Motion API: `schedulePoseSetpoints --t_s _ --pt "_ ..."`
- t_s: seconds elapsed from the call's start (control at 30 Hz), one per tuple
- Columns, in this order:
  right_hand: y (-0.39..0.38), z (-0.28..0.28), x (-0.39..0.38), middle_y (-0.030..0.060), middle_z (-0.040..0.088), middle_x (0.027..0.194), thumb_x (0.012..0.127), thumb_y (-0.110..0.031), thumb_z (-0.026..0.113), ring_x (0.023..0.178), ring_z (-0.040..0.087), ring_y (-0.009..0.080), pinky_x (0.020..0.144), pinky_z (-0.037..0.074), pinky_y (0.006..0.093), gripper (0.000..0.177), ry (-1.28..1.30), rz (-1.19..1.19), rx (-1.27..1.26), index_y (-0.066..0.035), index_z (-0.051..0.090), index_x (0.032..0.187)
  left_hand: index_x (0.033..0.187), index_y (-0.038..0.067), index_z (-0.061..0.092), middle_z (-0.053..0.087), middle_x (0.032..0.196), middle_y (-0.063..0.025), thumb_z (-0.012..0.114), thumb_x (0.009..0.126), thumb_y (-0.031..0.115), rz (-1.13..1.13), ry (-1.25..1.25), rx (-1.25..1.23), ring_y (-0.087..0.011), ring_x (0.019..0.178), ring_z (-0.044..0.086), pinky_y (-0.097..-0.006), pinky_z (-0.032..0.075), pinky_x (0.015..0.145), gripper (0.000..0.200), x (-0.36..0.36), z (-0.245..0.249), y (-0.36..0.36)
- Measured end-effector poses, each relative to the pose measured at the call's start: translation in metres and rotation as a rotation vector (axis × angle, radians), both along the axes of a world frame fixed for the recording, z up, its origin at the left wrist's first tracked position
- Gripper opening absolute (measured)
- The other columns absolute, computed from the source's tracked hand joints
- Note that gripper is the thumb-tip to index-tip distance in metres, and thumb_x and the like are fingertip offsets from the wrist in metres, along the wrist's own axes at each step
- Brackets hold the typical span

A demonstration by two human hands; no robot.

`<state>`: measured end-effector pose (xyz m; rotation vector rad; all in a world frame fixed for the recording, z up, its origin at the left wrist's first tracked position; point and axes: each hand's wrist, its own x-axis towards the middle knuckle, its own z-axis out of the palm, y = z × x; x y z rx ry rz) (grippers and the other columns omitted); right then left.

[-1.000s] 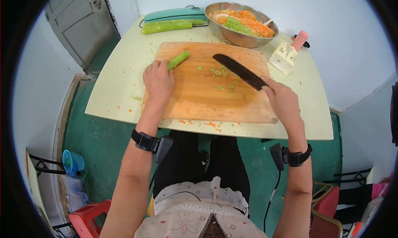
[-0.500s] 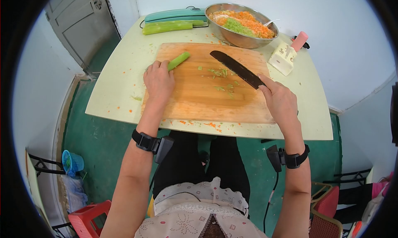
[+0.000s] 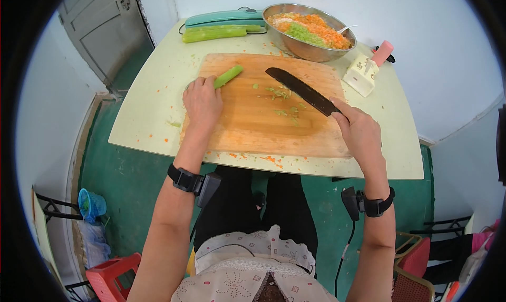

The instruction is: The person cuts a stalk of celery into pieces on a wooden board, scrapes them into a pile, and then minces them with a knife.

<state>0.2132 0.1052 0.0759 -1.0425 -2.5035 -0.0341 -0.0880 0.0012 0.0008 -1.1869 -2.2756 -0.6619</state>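
My left hand (image 3: pixel 203 101) is closed round a piece of green stalk (image 3: pixel 229 76) at the left side of the wooden cutting board (image 3: pixel 247 139). The stalk's free end points up and right. In my right hand (image 3: pixel 358 128) is the handle of a knife; its dark blade (image 3: pixel 303 89) reaches up and left over the board. Small green scraps (image 3: pixel 279 93) lie on the board between my hands, partly below the blade. Whether the blade touches the wood cannot be made out.
Behind the board stands a metal bowl (image 3: pixel 311 53) of chopped orange and green food with a spoon. Long green stalks (image 3: pixel 215 35) lie by a teal appliance (image 3: pixel 224 17) at the back left. A white package (image 3: pixel 361 74) and a pink object (image 3: pixel 383 53) are at the right.
My right hand has moved slightly right and down, with the knife in it. The blade tip has shifted a little left and down. My left hand is almost unchanged on the stalk.
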Motion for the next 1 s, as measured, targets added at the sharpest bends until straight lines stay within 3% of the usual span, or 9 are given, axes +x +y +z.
schedulePoseSetpoints --t_s 0.17,0.27,0.37,0.47,0.57,0.87,1.0 --pt "0.001 0.003 0.002 0.0101 0.064 0.075 0.087 -0.024 0.06 0.071 0.063 0.0268 0.061 0.05 0.0374 0.027 -0.047 -0.007 0.014 -0.021 0.064 0.113 0.101 0.008 0.064 0.062 0.092 -0.0088 0.065 0.077 0.012 -0.004 -0.041 0.019 -0.0273 0.092 0.057 -0.0402 0.042 0.082 0.024 0.002 0.0 0.002" --pt "0.0 0.009 0.0 0.0109 0.064 0.074 0.087 -0.023 0.059 0.071 0.063 0.0277 0.062 0.05 0.0378 0.026 0.005 -0.079 -0.046 -0.02 0.064 0.113 0.101 0.008 0.064 0.062 0.093 -0.0089 0.065 0.077 0.012 -0.01 -0.026 0.041 -0.0274 0.093 0.057 -0.0403 0.042 0.083 0.024 0.0 -0.002 0.002" --pt "0.007 -0.006 0.004 0.0114 0.064 0.074 0.087 -0.023 0.059 0.071 0.063 0.0284 0.062 0.05 0.0379 0.027 -0.003 -0.003 0.009 -0.019 0.064 0.113 0.105 0.008 0.064 0.063 0.097 -0.0083 0.064 0.079 0.013 0.011 -0.005 -0.014 -0.0268 0.09 0.058 -0.0391 0.044 0.077 0.026 0.001 0.001 0.001" --pt "0.001 0.004 0.002 0.0119 0.065 0.077 0.087 -0.023 0.06 0.072 0.063 0.0287 0.062 0.05 0.0377 0.027 -0.014 -0.073 -0.028 -0.018 0.064 0.113 0.105 0.008 0.064 0.062 0.097 -0.0081 0.064 0.079 0.013 0.005 0.008 0.001 -0.0267 0.09 0.058 -0.0391 0.044 0.077 0.026 0.0 -0.001 0.0" --pt "-0.001 -0.001 0.002 0.0126 0.067 0.08 0.087 -0.024 0.06 0.072 0.064 0.0284 0.062 0.05 0.0379 0.026 0.058 0.005 0.006 -0.018 0.065 0.112 0.105 0.008 0.064 0.062 0.096 -0.008 0.064 0.079 0.013 0.007 0.009 0.007 -0.0268 0.089 0.058 -0.0393 0.044 0.077 0.026 0.002 0.0 0.0" --pt "-0.001 0.001 -0.001 0.013 0.066 0.079 0.087 -0.024 0.059 0.072 0.064 0.029 0.062 0.05 0.0381 0.026 -0.015 -0.07 -0.066 -0.018 0.065 0.112 0.105 0.008 0.064 0.062 0.096 -0.0086 0.065 0.078 0.013 0.013 -0.01 -0.017 -0.0272 0.089 0.058 -0.0396 0.044 0.076 0.028 0.003 0.002 0.0" --pt "-0.002 0.004 0.001 0.0129 0.067 0.079 0.087 -0.024 0.059 0.072 0.064 0.0291 0.062 0.05 0.0379 0.027 0.004 -0.097 -0.04 -0.019 0.064 0.113 0.101 0.008 0.064 0.061 0.093 -0.0081 0.066 0.076 0.012 -0.003 -0.026 0.025 -0.027 0.093 0.057 -0.04 0.042 0.083 0.025 0.0 -0.002 0.001"
